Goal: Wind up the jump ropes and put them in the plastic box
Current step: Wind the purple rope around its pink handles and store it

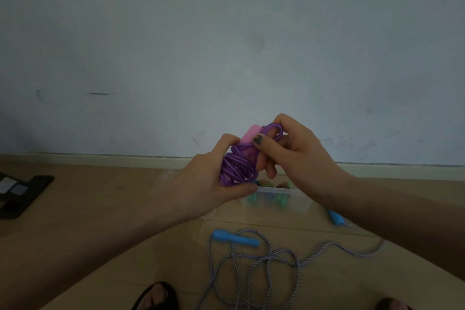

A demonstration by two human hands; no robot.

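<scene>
A purple jump rope (237, 167) with pink handles is wound into a tight bundle, held up in front of the wall. My left hand (206, 184) grips the bundle from the left and below. My right hand (294, 148) pinches a loop of the purple cord at the bundle's top right. Behind and below my hands, the clear plastic box (294, 200) sits on the floor with green and other coloured items inside. A striped blue-and-white jump rope (264, 262) with blue handles lies loose on the floor in front of the box.
A black flat object (22, 194) lies on the floor at the left. My feet in dark sandals (157, 296) show at the bottom edge. A pale wall with a skirting board runs across behind the box.
</scene>
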